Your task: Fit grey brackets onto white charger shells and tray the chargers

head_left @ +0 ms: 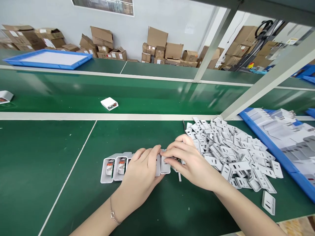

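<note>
A row of white plastic housings [107, 175] stands on the green table, open ends up, with orange-and-white parts showing inside the left ones. My left hand [140, 173] is wrapped over the middle and right of this row and hides several of them. At the row's right end, my right hand [188, 159] has its fingers closed on a white slotted cover [165, 167], which sits on the last housing. Under and beside the right fingers lies a thin metal rod [179, 177], mostly hidden. A large heap of similar slotted covers [228, 147] spreads to the right.
A green conveyor belt [61, 95] behind the table carries a white housing [109, 103] and another housing [5, 96] at far left. One blue-rimmed tray [275, 147] with white parts stands right, near a slanted metal post [268, 75]. Another blue tray [14, 61] lies beyond the belt.
</note>
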Demonstrator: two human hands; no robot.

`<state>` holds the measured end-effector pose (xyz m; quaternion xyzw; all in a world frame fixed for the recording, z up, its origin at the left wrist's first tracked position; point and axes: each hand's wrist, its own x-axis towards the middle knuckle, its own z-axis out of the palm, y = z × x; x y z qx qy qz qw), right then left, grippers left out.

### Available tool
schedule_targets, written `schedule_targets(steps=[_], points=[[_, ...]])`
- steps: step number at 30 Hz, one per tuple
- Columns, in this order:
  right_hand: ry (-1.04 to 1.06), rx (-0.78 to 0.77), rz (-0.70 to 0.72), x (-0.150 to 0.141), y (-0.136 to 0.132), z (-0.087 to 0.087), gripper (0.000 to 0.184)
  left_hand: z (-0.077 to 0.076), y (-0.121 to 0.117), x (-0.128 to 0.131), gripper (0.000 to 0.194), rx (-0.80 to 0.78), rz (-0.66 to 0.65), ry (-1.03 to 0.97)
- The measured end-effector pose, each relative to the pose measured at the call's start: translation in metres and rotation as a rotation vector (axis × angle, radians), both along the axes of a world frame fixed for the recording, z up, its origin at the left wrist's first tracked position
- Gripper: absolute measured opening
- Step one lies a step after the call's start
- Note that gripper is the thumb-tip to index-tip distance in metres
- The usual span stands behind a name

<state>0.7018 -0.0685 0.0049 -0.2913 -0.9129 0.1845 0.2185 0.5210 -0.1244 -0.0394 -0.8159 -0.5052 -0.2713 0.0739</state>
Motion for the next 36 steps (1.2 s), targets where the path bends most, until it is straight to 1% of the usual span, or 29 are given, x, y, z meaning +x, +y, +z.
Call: schedule_targets(steps=[2, 4, 6, 9, 12, 14, 15, 17, 19, 20, 22, 24, 25, 27, 28, 31, 32, 33, 35, 36], points=[[-0.025, 0.019, 0.014, 0.0, 0.002, 0.0, 0.015, 0.0, 0.0, 0.0, 0.038, 0.013, 0.006, 0.007], [-0.038, 0.079, 0.004, 0.001, 0.003, -0.002, 0.016, 0.0, -0.001, -0.001, 0.04, 0.011, 0.007, 0.013], [-0.057, 0.178, -0.019, 0.002, 0.003, -0.007, 0.019, 0.0, -0.001, -0.001, 0.04, 0.003, 0.009, 0.016], [-0.15, 0.394, -0.03, 0.002, -0.001, -0.019, 0.029, 0.0, -0.001, -0.001, 0.039, -0.01, 0.015, 0.017], [-0.226, 0.568, 0.026, 0.005, -0.017, -0.033, 0.037, -0.001, -0.001, -0.001, 0.038, -0.006, 0.007, 0.013], [-0.223, 0.6, 0.06, 0.01, -0.036, -0.039, 0.038, -0.001, 0.0, -0.001, 0.036, -0.01, -0.001, 0.008], [-0.2, 0.579, 0.085, 0.013, -0.047, -0.04, 0.036, -0.001, 0.0, -0.001, 0.036, -0.019, -0.002, 0.004], [-0.105, 0.469, 0.146, 0.021, -0.066, -0.039, 0.032, -0.002, 0.0, -0.001, 0.037, -0.044, -0.001, 0.0], [-0.033, 0.358, 0.193, 0.028, -0.077, -0.035, 0.039, -0.002, 0.0, -0.001, 0.037, -0.055, 0.005, -0.001], [-0.03, 0.349, 0.192, 0.029, -0.079, -0.033, 0.037, -0.002, -0.001, -0.001, 0.038, -0.053, 0.005, 0.001], [-0.098, 0.444, 0.101, 0.028, -0.074, -0.03, 0.029, -0.003, -0.001, -0.001, 0.038, -0.043, 0.001, 0.011], [-0.157, 0.534, 0.042, 0.024, -0.066, -0.03, 0.035, -0.004, -0.001, -0.002, 0.04, -0.033, -0.004, 0.021], [-0.137, 0.531, 0.048, 0.023, -0.063, -0.031, 0.034, -0.004, -0.001, -0.003, 0.041, -0.031, -0.005, 0.021], [-0.086, 0.447, 0.137, 0.02, -0.06, -0.033, 0.033, -0.005, -0.001, -0.003, 0.043, -0.033, -0.007, 0.01], [-0.078, 0.418, 0.157, 0.02, -0.06, -0.034, 0.034, -0.005, -0.001, -0.003, 0.043, -0.034, -0.009, 0.004], [-0.127, 0.448, 0.082, 0.024, -0.068, -0.034, 0.034, -0.006, -0.001, -0.004, 0.042, -0.028, -0.016, 0.004], [-0.113, 0.425, 0.073, 0.025, -0.072, -0.033, 0.033, -0.006, -0.001, -0.003, 0.042, -0.028, -0.014, 0.007], [-0.075, 0.37, 0.086, 0.028, -0.075, -0.032, 0.03, -0.006, -0.001, -0.003, 0.042, -0.029, -0.009, 0.007], [0.019, 0.203, 0.104, 0.035, -0.078, -0.031, 0.024, -0.006, -0.001, -0.003, 0.042, -0.04, 0.0, 0.006], [0.074, 0.141, 0.065, 0.04, -0.078, -0.03, 0.021, -0.005, 0.0, -0.003, 0.041, -0.039, 0.004, 0.007]])
